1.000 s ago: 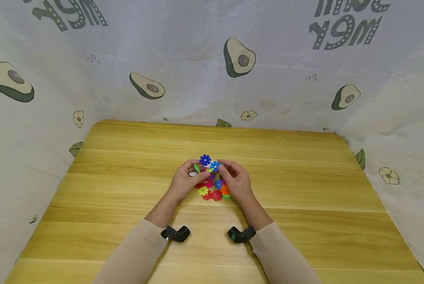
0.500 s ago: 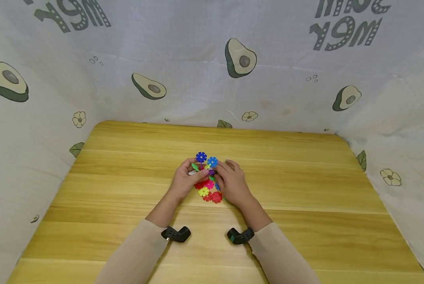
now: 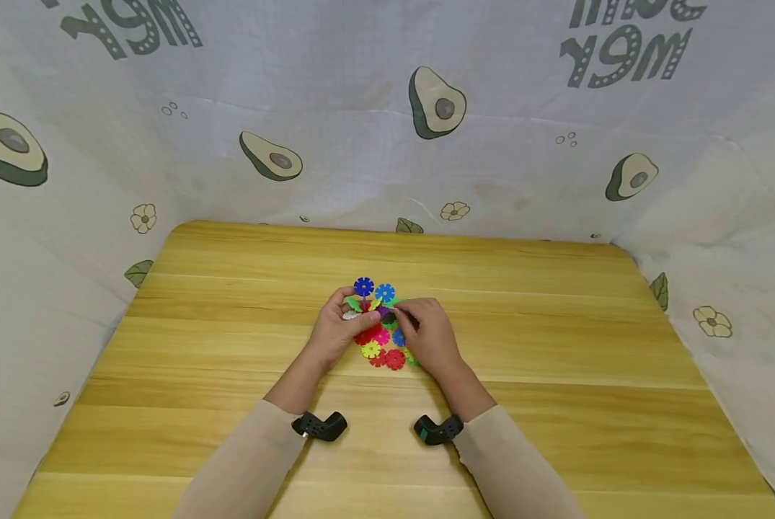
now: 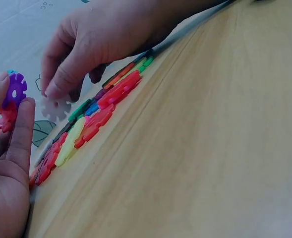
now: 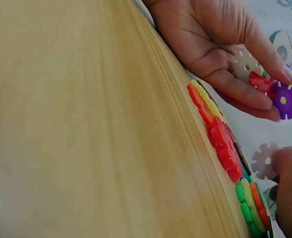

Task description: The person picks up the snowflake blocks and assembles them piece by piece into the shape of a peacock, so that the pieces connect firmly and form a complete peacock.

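The left hand (image 3: pixel 337 326) had its grip closed on a cluster (image 3: pixel 365 307) of notched plastic discs, the thumb laid over it and the fingers beneath, raised above the counter (image 3: pixel 543 317). At the cluster's top, toward the far edge, stood a dark-blue disc (image 3: pixel 364 287), with a light-blue disc (image 3: pixel 384 293) just beside it, toward the right edge. A purple disc (image 5: pixel 285 100) sat close to the left thumb, a red disc (image 5: pixel 261 83) next to it and a white disc (image 5: pixel 247 65) nearer the palm; bits of green and yellow showed too

The right hand (image 3: pixel 432 335) had its grip pinched on a pale disc (image 4: pixel 55 109), near the cluster but apart from it, also up off the counter

Below both hands a pile (image 3: pixel 395 359) of loose discs lay about midway between the counter's left and right edges, well in from the far edge. Red, yellow, pink, blue, green and orange showed in it, several overlapping; the right hand covered part of it in the head view

Beige sleeves (image 3: pixel 517 468) crossed the counter, a black band (image 3: pixel 321 427) on the left wrist. Behind the far edge hung a cloth (image 3: pixel 335 72) printed with avocados
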The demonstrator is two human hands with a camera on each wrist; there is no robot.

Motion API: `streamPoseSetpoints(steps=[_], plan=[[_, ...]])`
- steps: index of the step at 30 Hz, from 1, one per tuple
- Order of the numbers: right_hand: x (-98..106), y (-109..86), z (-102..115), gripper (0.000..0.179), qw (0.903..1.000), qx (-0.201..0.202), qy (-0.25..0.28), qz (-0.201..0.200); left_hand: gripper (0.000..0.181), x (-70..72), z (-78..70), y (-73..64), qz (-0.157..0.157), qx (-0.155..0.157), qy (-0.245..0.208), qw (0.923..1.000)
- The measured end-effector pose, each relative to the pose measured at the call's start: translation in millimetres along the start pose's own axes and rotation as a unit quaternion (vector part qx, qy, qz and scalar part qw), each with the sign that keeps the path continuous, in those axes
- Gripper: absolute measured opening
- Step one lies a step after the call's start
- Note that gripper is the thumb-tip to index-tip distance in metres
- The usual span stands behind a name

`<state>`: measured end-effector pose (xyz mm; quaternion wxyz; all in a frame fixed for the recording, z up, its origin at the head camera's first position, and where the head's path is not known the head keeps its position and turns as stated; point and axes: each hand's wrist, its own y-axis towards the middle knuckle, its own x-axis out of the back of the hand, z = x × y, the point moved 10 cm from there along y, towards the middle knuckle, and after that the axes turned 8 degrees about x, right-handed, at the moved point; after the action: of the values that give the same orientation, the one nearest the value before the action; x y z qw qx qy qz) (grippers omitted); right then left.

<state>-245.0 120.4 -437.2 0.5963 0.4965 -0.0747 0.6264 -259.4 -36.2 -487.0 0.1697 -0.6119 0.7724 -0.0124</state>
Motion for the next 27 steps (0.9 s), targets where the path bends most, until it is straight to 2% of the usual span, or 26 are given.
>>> streamPoseSetpoints(steps=[2,4,7,10,13,17,27], plan=[[3,-1.7,-5,0.015,0.9985,-0.032,0.037,-0.024,0.051,0.3,0.0,0.0,-0.001,0.000,0.002,1.0000],[5,-4.3,-13,0.016,0.9916,-0.073,0.095,-0.048,0.051,1.0,0.2,0.0,-0.005,0.001,0.007,1.0000],[4,-8.6,-22,0.018,0.9661,-0.128,0.210,-0.079,0.053,1.5,-0.3,0.0,-0.009,0.001,0.015,0.9998],[1,-10.2,-24,0.020,0.9395,-0.153,0.293,-0.091,0.055,0.9,-1.3,0.0,-0.009,-0.001,0.015,0.9999],[-1,-9.9,-23,0.020,0.9263,-0.156,0.332,-0.085,0.056,0.2,-1.7,-0.1,-0.006,-0.002,0.012,0.9999],[-2,-9.7,-20,0.020,0.9217,-0.155,0.347,-0.075,0.054,-0.7,-1.7,-0.1,-0.001,-0.002,0.010,1.0000],[-5,-9.1,-15,0.021,0.9255,-0.156,0.340,-0.058,0.052,-2.4,-2.1,-0.6,0.013,0.002,0.008,0.9999]])
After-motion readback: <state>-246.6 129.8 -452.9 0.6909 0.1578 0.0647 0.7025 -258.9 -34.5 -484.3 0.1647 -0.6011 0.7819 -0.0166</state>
